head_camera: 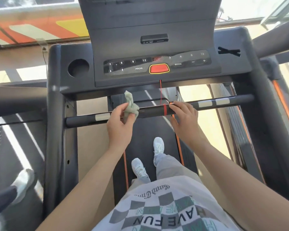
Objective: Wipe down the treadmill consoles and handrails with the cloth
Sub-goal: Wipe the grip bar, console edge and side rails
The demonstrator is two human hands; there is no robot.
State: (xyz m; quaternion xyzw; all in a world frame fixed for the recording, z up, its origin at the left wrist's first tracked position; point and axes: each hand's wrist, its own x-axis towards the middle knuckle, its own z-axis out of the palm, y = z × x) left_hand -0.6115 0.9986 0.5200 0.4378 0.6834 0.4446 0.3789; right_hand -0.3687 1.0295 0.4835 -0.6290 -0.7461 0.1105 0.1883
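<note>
the handrail [153, 110] is a round, matte black bar running across below the console's front edge. flat pale grey sensor pads [205, 103] are set into it toward each end, and a thin red cord [160, 92] is wound round its middle and rises straight to the console [123, 79]. the console is smooth dark plastic with a glossy button strip, a rounded red stop button [159, 68] ringed in yellow at its centre, and a round cup well [78, 68] near its left edge. the cloth [131, 105] is a soft, crumpled grey-green rag, bunched against the bar just left of its middle, with one corner sticking up. the left hand [119, 125] pinches it, thumb and curled fingers closed on the fabric. the right hand [184, 120] is apart from the left, just right of the cord wrap, its fingers nearly straight and lying on top of the bar, thumb lower down; it holds nothing.
</note>
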